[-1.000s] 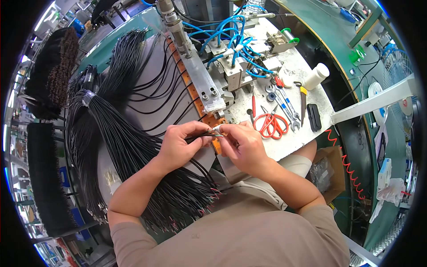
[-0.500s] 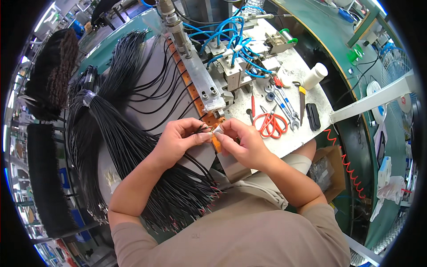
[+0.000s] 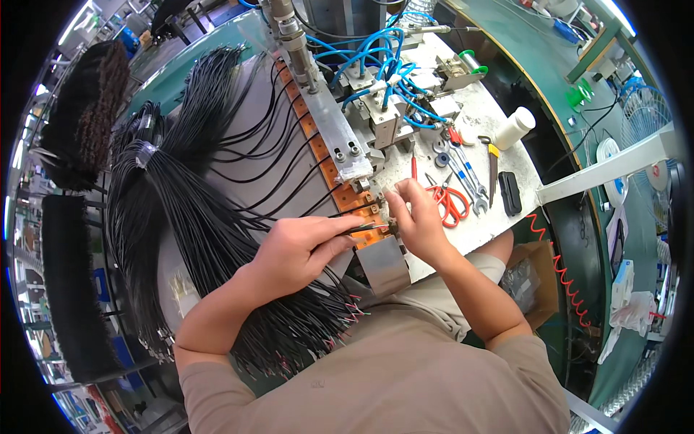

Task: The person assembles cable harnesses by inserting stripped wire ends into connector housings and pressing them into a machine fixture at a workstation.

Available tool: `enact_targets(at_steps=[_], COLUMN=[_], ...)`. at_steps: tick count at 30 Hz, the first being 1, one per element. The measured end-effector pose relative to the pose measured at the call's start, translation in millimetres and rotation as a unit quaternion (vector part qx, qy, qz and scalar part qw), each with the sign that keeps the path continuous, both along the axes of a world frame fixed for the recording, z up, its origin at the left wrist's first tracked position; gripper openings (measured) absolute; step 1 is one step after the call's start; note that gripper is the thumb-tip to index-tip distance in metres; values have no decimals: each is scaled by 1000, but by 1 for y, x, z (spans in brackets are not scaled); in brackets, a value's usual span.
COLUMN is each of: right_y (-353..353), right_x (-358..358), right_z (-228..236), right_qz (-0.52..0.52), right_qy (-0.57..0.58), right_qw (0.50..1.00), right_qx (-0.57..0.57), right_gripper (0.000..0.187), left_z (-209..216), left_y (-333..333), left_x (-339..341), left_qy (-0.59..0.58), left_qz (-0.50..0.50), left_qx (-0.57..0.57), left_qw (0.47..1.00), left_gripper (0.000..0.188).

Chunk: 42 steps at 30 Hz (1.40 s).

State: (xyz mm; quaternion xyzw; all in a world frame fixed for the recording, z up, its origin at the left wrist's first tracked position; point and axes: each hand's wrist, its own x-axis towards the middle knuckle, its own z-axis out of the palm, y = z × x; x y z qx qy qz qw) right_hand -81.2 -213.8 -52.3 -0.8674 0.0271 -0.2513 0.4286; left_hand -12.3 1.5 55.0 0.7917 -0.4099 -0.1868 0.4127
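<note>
My left hand [image 3: 303, 246] pinches a thin black cable [image 3: 353, 231] between thumb and fingers. Its stripped end, with fine coloured wires, points right over the front of a long orange strip [image 3: 325, 163]. My right hand [image 3: 423, 224] is just right of that end, its fingers curled together beside the strip. Whatever its fingertips hold, if anything, is too small to make out. Several black cables lie across to the strip's slots from a large bundle of black cables [image 3: 195, 217] at my left. A metal block [image 3: 383, 266] sits at the strip's near end.
Behind my hands stands a machine with a metal bar [image 3: 325, 119] and blue air tubes [image 3: 387, 61]. Red-handled scissors [image 3: 454, 208], wrenches [image 3: 470, 177], a yellow-handled tool [image 3: 493, 163], a black case [image 3: 510, 194] and a white bottle [image 3: 515, 129] lie to the right. A cardboard box [image 3: 538, 282] stands lower right.
My hands have moved apart. The left has turned flatter and holds the cable over the strip; the right has shifted right. The small white piece seen at my right fingertips is out of sight.
</note>
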Motion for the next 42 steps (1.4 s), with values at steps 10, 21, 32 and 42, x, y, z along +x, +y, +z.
enact_targets(at_steps=[10,21,32,42], right_y=[-5,-4,32,33], right_x=[7,0,-17,-19], right_z=[13,-8,33,35], right_qz=[69,1,50,89], right_qy=[249,102,-92,-32], right_qw=[913,953,994,995], right_qx=[317,284,-10,40], right_gripper=[20,21,9,14], left_z=[-42,-38,-34,-39], left_y=[-8,-8,1,-2], left_x=[17,16,17,19], left_qy=[-327,-340,279,209], left_qz=[-11,-18,57,30], left_qx=[31,18,-54,-49], left_qw=[944,940,957,976], left_gripper=[21,18,16,17])
